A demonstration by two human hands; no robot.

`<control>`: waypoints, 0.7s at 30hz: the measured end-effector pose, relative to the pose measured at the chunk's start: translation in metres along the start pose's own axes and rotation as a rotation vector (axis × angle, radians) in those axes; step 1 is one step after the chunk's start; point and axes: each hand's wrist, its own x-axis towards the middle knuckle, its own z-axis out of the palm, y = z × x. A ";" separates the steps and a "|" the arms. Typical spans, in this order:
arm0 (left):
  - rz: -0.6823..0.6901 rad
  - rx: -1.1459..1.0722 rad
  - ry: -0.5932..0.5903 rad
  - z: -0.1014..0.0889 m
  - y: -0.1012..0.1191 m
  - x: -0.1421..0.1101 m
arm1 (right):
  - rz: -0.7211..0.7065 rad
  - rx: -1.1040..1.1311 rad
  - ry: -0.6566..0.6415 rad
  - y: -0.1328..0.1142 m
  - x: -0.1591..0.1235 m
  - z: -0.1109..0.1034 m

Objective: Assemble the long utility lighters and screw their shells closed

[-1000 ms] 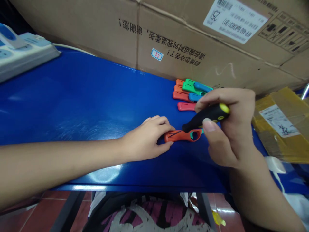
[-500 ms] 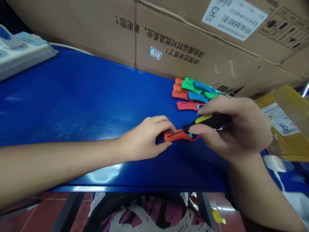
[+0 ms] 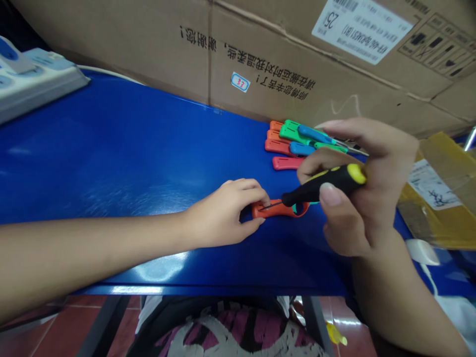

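Note:
My left hand [image 3: 234, 210] pinches the left end of an orange long-nosed lighter [image 3: 280, 210] lying on the blue table, its fingers closed round that end. A black and yellow screwdriver [image 3: 320, 186] slants down to the left, its thin shaft's tip on the lighter's handle near my left fingertips. Whether the tip sits in a hole there I cannot tell. My right hand [image 3: 372, 198] holds the screwdriver's handle lightly between thumb and fingers, with the index finger lifted off. A green part shows at the lighter's ring-shaped trigger opening; my right hand partly covers the far end.
Several orange, red, green and blue lighters [image 3: 282, 146] lie piled behind my right hand, against a large cardboard box [image 3: 148, 44]. A white power strip [image 3: 40, 82] stands at the left. A yellow-taped parcel [image 3: 439, 188] and a white plug-like piece [image 3: 423, 251] are at the right.
My right hand has loosened and shifted its grip on the screwdriver, index finger lifting, so more of the handle and its yellow end shows. My left hand and the orange lighter have barely moved.

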 end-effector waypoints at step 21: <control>-0.002 0.055 -0.024 0.000 0.001 -0.001 | -0.151 -0.115 0.017 -0.007 0.006 -0.004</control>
